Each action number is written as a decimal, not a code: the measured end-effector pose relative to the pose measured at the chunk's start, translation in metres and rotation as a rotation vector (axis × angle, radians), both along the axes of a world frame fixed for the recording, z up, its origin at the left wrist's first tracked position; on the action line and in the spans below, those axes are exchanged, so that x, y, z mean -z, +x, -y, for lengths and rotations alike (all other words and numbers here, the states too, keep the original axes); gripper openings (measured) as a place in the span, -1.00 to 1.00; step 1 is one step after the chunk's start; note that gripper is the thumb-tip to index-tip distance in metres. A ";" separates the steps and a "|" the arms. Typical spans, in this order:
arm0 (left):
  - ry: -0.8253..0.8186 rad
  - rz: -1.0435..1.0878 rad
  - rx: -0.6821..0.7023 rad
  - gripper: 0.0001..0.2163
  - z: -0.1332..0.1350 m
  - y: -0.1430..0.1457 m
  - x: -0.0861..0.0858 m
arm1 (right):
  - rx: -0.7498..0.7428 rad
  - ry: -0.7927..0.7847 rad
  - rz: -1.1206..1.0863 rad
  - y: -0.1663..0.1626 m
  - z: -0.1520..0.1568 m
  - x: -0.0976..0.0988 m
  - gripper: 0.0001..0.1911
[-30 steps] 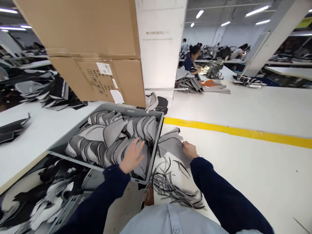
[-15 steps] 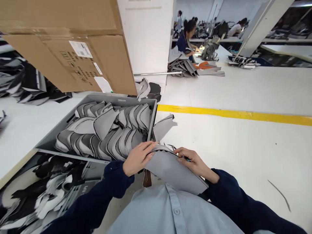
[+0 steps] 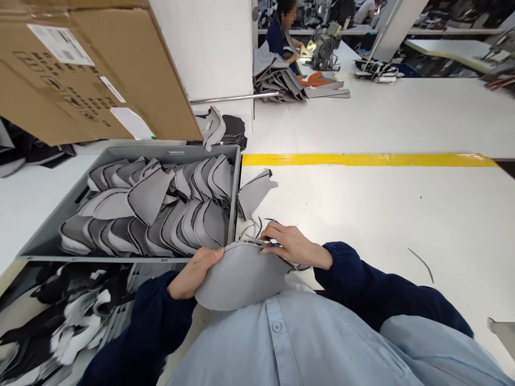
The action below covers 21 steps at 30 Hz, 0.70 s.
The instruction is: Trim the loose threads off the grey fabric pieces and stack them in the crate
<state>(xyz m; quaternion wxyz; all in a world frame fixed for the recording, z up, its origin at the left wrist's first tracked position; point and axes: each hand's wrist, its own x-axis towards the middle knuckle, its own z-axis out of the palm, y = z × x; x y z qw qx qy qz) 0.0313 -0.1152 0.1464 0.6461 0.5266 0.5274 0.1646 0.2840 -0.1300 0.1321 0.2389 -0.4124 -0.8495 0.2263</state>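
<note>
Close to my chest I hold a curved grey fabric piece with both hands. My left hand grips its left edge, fingers closed round it. At the top right edge, my right hand is closed on the piece; a small tool may sit between the fingers, but I cannot make it out. Just left of my hands stands a grey crate packed with several similar grey pieces. One loose grey piece leans against the crate's right wall.
Big cardboard boxes sit behind the crate. A bin of black and white scraps is below left. Yellow tape crosses the white table. Thin grey offcuts lie on it. A person works at a far sewing machine beside stacked pieces.
My left hand left the crate and joined the right on a grey piece, and both hands drew it in toward my chest. The view tilted downward.
</note>
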 end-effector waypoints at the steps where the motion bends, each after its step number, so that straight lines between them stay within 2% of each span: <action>1: -0.073 0.012 -0.057 -0.50 0.002 0.002 -0.001 | 0.040 0.047 0.054 -0.003 0.003 -0.006 -0.49; 4: -0.210 0.029 -0.265 -0.50 0.005 0.009 -0.003 | 0.067 0.173 0.150 -0.010 0.010 -0.021 -0.43; 7: -0.224 0.060 -0.402 -0.50 0.006 0.011 -0.001 | 0.080 0.294 0.190 -0.015 0.011 -0.025 -0.50; 14: -0.232 0.131 -0.318 -0.51 0.005 0.003 0.006 | 0.092 0.454 0.185 -0.015 0.011 -0.018 -0.64; 17: -0.230 0.142 -0.292 -0.49 0.005 0.004 0.006 | 0.088 0.458 0.183 -0.014 0.011 -0.019 -0.65; 21: -0.191 0.160 -0.156 -0.49 0.003 0.004 0.007 | 0.071 0.434 0.150 -0.013 0.008 -0.018 -0.62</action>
